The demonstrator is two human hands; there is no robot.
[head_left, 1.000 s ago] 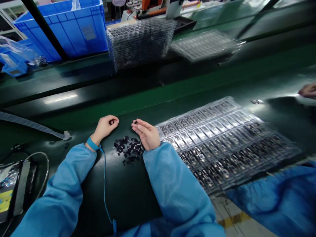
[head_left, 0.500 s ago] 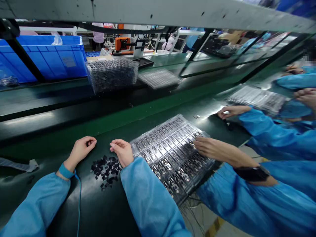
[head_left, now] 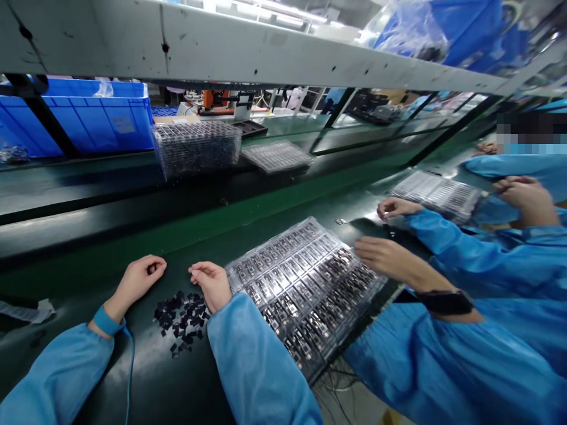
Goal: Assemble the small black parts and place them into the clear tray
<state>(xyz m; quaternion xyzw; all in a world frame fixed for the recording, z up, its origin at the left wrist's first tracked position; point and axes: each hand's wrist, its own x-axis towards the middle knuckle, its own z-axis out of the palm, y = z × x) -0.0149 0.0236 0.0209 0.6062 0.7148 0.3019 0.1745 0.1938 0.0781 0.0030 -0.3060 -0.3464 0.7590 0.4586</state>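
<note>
My left hand [head_left: 140,278] is over the dark worktop with thumb and fingertips pressed together. Anything in that pinch is too small or hidden to make out. A blue wrist strap [head_left: 107,321] with a cord circles this wrist. To its right my right hand [head_left: 212,284] is closed in a similar pinch, its contents also unclear, at the left edge of a clear plastic tray [head_left: 233,268]. Rows of small metallic parts [head_left: 290,307] fill pockets of this tray. Just below and between my hands lies a loose pile of small black square pieces [head_left: 182,319].
A co-worker's hand [head_left: 383,258] reaches over the tray's right side; another person's hand [head_left: 396,208] works farther right. Stacked clear trays [head_left: 197,150] and a blue bin [head_left: 101,121] stand behind. A grey beam [head_left: 230,50] crosses overhead.
The view has tilted up, showing more above the beam. My hands keep their pinched poses over the worktop. The co-worker's hand has shifted slightly away from the tray's parts.
</note>
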